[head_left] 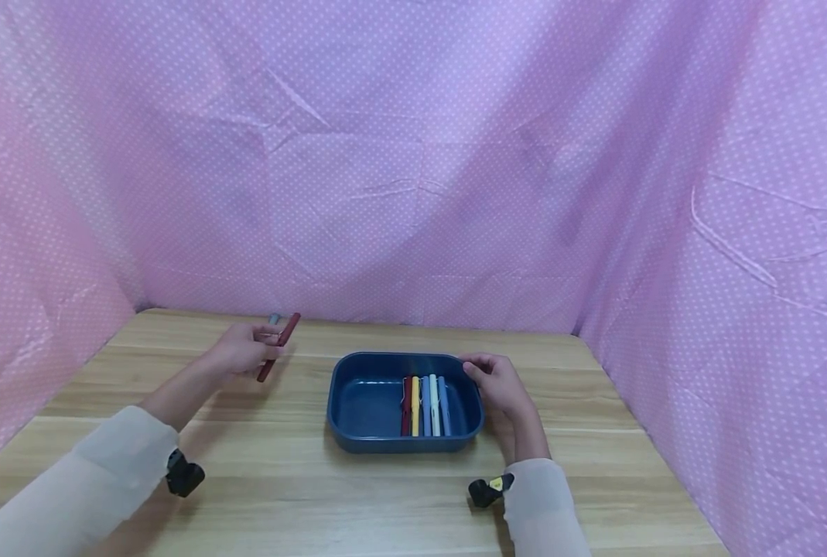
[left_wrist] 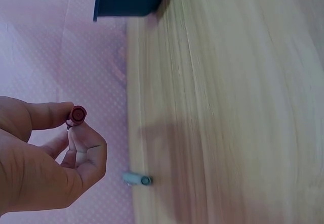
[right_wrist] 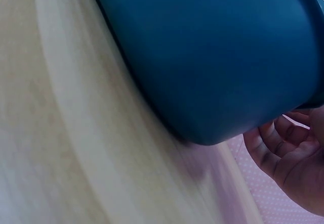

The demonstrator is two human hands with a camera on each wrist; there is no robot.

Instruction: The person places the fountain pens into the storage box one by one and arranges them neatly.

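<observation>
My left hand (head_left: 242, 350) pinches a dark red pen (head_left: 285, 331) between thumb and fingers, above the table's far left part. In the left wrist view the pen's round end (left_wrist: 78, 114) faces the camera. Beyond that hand lies a grey-green pen (left_wrist: 137, 179), partly hidden in the head view. A dark blue box (head_left: 364, 444) sits at the middle of the table. Inside its right half several pens (head_left: 425, 406) lie side by side: red, yellow, blue and pale green. My right hand (head_left: 498, 381) grips the box's far right corner, with the thumb at the rim and fingers outside.
The wooden table (head_left: 281, 495) ends at a pink dotted cloth (head_left: 413, 193) that hangs behind it and on both sides. A small black wrist camera (head_left: 185, 473) is worn on the left sleeve, and another camera (head_left: 486, 492) on the right.
</observation>
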